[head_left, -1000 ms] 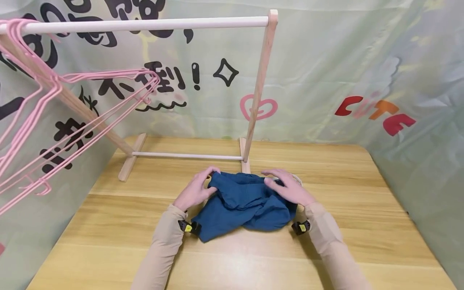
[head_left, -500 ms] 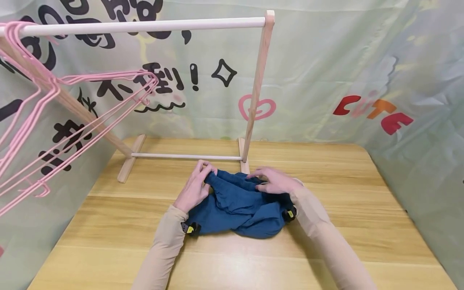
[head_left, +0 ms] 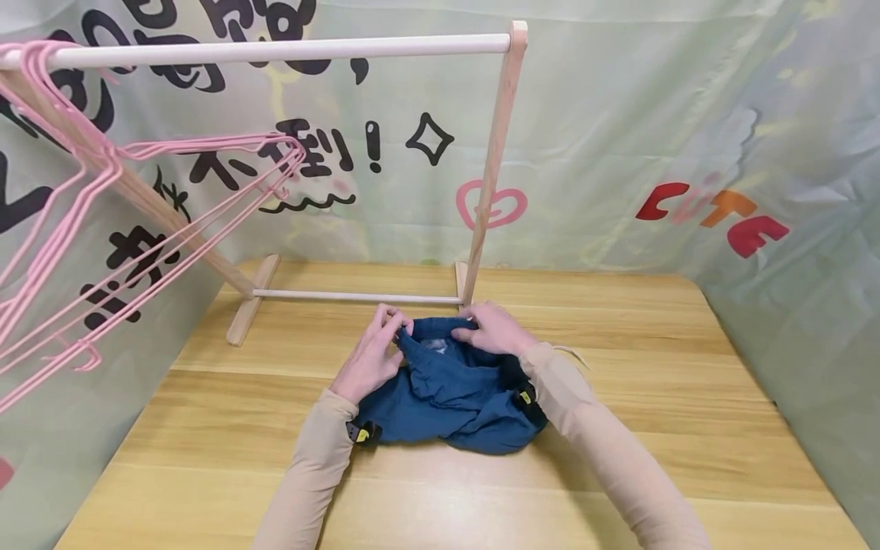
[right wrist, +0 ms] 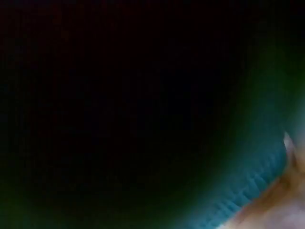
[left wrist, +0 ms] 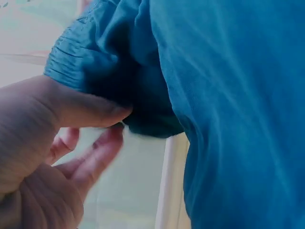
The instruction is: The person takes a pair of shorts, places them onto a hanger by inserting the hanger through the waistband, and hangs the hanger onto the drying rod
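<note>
A pair of dark blue shorts (head_left: 447,405) lies bunched on the table, its gathered elastic waistband held up and spread so the inside and a pale label (head_left: 435,345) show. My left hand (head_left: 371,355) pinches the waistband at its left end; in the left wrist view, thumb and fingertips meet at the edge of the blue cloth (left wrist: 228,95). With thumb inside and fingers over the far rim, my right hand (head_left: 496,328) grips the waistband's back edge. Dark, blurred cloth fills most of the right wrist view, with a strip of ribbed waistband (right wrist: 248,191) at lower right.
A wooden rack with a white top bar (head_left: 275,50) stands behind and to the left. Several pink hangers (head_left: 76,153) hang from its left end. A light cord (head_left: 572,354) shows by my right sleeve. Printed fabric (head_left: 619,137) walls in the wooden table (head_left: 687,428).
My right hand has moved left and away from me along the waistband and now grips its far edge. The left hand has closed on the waistband and raised it, so the opening has widened.
</note>
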The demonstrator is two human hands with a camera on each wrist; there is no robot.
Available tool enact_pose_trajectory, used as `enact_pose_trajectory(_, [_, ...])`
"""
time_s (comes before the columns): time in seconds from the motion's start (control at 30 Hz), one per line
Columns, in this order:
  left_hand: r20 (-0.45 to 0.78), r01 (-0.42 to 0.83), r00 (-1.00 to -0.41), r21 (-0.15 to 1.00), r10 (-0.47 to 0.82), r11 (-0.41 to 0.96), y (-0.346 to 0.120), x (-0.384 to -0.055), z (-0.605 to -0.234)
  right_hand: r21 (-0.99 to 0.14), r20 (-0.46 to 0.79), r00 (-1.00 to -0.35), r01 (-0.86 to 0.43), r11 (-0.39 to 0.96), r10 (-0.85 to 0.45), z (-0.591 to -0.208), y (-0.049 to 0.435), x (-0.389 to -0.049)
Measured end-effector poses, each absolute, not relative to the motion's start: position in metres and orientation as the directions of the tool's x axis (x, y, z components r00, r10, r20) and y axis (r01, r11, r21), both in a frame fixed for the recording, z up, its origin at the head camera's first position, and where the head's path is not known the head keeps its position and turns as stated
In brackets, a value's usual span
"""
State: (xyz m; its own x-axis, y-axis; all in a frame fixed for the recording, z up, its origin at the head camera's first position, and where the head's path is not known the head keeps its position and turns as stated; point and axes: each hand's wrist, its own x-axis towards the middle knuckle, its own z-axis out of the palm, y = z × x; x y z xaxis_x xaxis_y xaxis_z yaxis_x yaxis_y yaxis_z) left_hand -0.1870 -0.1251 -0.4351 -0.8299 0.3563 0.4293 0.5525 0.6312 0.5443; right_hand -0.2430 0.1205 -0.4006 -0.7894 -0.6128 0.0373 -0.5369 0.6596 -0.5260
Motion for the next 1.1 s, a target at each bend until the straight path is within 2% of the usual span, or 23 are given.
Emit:
enact_pose_trajectory(0.13, [0.388, 0.525, -0.842, 0.438, 0.374, 0.729, -0.122, -0.186, -0.435, -0.604, 0.084, -0.894, -0.398, 0.691, -0.441, -0.393, 0.126, -0.247])
enact_pose_trajectory(0.3, [0.345, 0.465, -0.870, 0.334, 0.353, 0.820, -0.120, -0.184, -0.437, -0.737, 0.084, -0.943, -0.276, 0.617, -0.322, -0.385, 0.137, -0.249])
enact_pose_trajectory(0.47, [0.271, 0.389, -0.914, 0.375, 0.302, 0.841, -0.118, -0.180, -0.431, -0.766, 0.031, -0.966, -0.188, 0.615, -0.257, -0.378, 0.148, -0.248])
enact_pose_trajectory(0.63, [0.259, 0.296, -0.945, 0.427, 0.198, 0.855, -0.114, -0.177, -0.425, -0.764, 0.042, -0.972, -0.181, 0.619, -0.232, -0.377, 0.157, -0.244])
enact_pose_trajectory(0.83, [0.360, 0.225, -0.932, 0.480, 0.044, 0.848, -0.112, -0.175, -0.423, -0.758, 0.073, -0.977, -0.185, 0.626, -0.200, -0.373, 0.165, -0.236])
enact_pose_trajectory(1.1, [0.378, 0.154, -0.920, 0.591, -0.103, 0.792, -0.108, -0.174, -0.412, -0.722, 0.120, -0.964, -0.248, 0.646, -0.236, -0.369, 0.168, -0.226])
